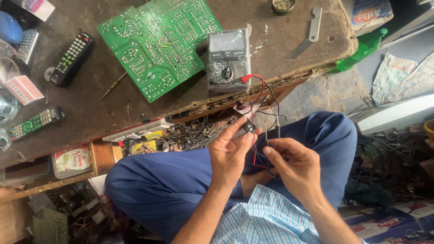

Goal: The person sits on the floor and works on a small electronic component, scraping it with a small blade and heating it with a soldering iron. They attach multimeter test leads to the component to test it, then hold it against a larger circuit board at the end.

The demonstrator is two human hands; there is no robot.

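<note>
My left hand [230, 151] pinches a small black electronic component [249, 126] between thumb and fingers, above my lap. My right hand [294, 165] grips the thin test probes [271, 135], their tips pointing up toward the component. Red and black leads [257, 88] run from the probes up to a grey analog multimeter [228, 58] lying on the worn workbench [135, 106]. A large green circuit board [158, 43], solder side up, lies left of the meter.
Two black remote controls [72, 58] [36, 122] and a small screwdriver [114, 86] lie on the bench's left side. A metal blade [308, 34] rests at the right. An open drawer [181, 133] of tangled wires sits below the edge. A green bottle [361, 49] stands on the floor.
</note>
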